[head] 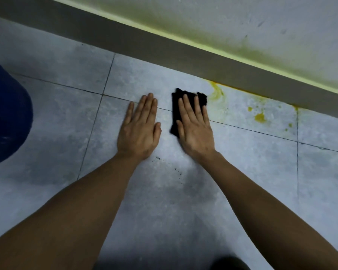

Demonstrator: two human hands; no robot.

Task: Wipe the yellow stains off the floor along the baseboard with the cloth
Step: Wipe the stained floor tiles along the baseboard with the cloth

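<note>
Cloth [181, 106]: a dark, folded, soft rag, lying flat on the floor [164, 191] under the right hand [195, 129]. Nearest the camera the two forearms reach out over bare grey tile, with a few dark crumbs between the wrists. The left hand [140, 129] rests palm down on the tile just beside the cloth, fingers straight and together, holding nothing; it looks to be a brace. The right hand lies flat, fingers spread and pressing on the cloth rather than gripping it, so the rag is pinned, not clenched. It seems light and limp, likely to bunch or slide out from under the palm unless pressure is kept over its middle; a flat palm across the fold should drive it best. Just beyond its right edge a yellow smear [217, 93] curls toward the baseboard [164, 53], and further right sit a yellow blob [260, 117] and small specks. A yellow line runs where tile meets baseboard. Most staining looks unwiped. A blue object [6, 117] sits at far left.
</note>
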